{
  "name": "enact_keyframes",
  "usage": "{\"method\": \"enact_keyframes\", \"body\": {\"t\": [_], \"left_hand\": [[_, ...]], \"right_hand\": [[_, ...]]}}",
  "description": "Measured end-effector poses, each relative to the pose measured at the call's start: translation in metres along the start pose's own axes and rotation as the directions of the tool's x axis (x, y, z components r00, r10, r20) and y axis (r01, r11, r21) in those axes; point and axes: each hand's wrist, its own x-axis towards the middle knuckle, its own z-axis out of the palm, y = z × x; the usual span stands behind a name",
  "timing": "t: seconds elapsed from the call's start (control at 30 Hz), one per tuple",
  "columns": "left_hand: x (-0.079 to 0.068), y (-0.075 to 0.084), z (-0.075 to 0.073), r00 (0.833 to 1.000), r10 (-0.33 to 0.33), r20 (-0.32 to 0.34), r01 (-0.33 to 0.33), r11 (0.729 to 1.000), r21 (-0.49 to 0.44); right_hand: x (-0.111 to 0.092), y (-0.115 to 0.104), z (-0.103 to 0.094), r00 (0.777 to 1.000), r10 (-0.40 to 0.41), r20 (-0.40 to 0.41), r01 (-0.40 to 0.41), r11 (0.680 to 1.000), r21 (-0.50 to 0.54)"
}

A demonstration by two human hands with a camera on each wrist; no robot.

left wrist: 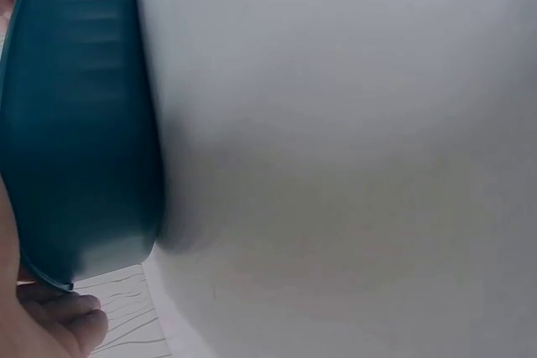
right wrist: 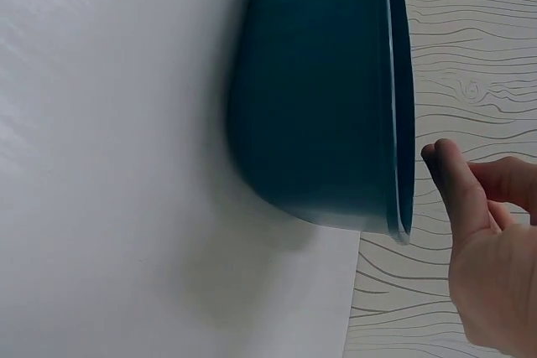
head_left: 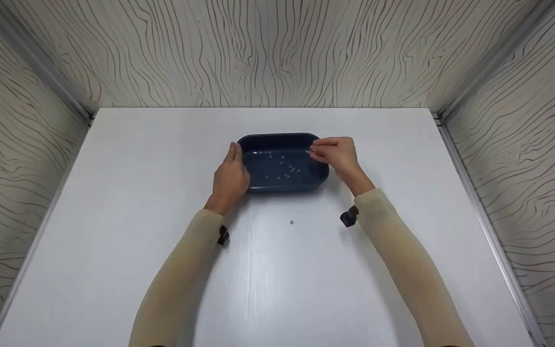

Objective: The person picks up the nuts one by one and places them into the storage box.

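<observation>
A dark blue plastic bin (head_left: 287, 187) stands on the white table, with several small metal nuts (head_left: 292, 168) scattered over its floor. My left hand (head_left: 231, 178) grips the bin's left end, and in the left wrist view its fingers (left wrist: 84, 324) curl at the rim. Over the right end of the bin, my right hand (head_left: 337, 153) pinches a tiny nut (head_left: 312, 151) between thumb and fingertips. The right wrist view has this hand (right wrist: 491, 241) just beyond the rim, apart from it; the nut cannot be made out there. One loose nut (head_left: 291, 222) lies on the table in front of the bin.
The white tabletop (head_left: 128, 193) extends around the bin on every side. Wood-grain patterned panels (head_left: 268, 53) close it in at the back and sides, with metal rails (head_left: 484, 193) along the side edges. Each sleeve carries a black wrist camera (head_left: 349, 216).
</observation>
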Motion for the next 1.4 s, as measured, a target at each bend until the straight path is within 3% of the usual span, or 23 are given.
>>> {"method": "enact_keyframes", "body": {"t": [0.53,0.83,1.1,1.4], "left_hand": [[0.000,0.001,0.000,0.999,-0.027,0.020,0.027,0.999,-0.021],[0.000,0.001,0.000,0.999,-0.026,0.026,0.027,0.999,-0.027],[-0.001,0.000,0.001,1.000,-0.008,-0.002,0.008,0.999,-0.031],[-0.001,-0.001,0.001,1.000,-0.018,-0.004,0.018,0.999,-0.040]], "right_hand": [[0.002,-0.006,0.001,0.999,-0.020,-0.043,0.018,0.999,-0.050],[-0.005,-0.003,0.003,0.993,-0.105,-0.046,0.097,0.984,-0.151],[-0.019,-0.001,0.006,0.977,-0.212,-0.001,0.204,0.942,-0.265],[-0.046,0.004,0.012,0.939,-0.313,0.143,0.341,0.900,-0.271]]}}
